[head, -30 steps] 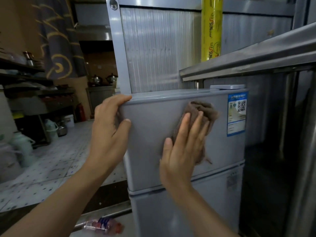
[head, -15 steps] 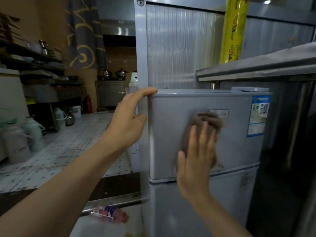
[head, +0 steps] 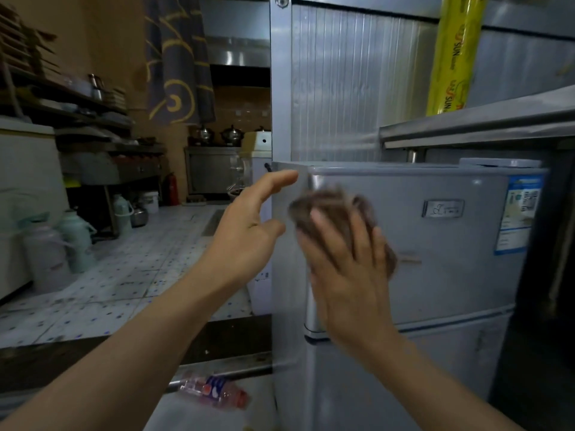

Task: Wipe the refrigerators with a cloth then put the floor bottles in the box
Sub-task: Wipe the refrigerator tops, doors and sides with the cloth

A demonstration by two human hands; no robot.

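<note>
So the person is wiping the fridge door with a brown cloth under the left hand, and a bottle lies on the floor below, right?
Not quite: the head view shows the cloth under the right hand, pressed to the fridge door. The left hand is open beside it. The bottle does lie below.

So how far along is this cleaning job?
Early on. The right hand is pressing a brown cloth against the upper door of the small grey refrigerator, so wiping is under way; the left hand hovers open near its corner. A bottle lies on the floor, unboxed. No box shows.
</note>
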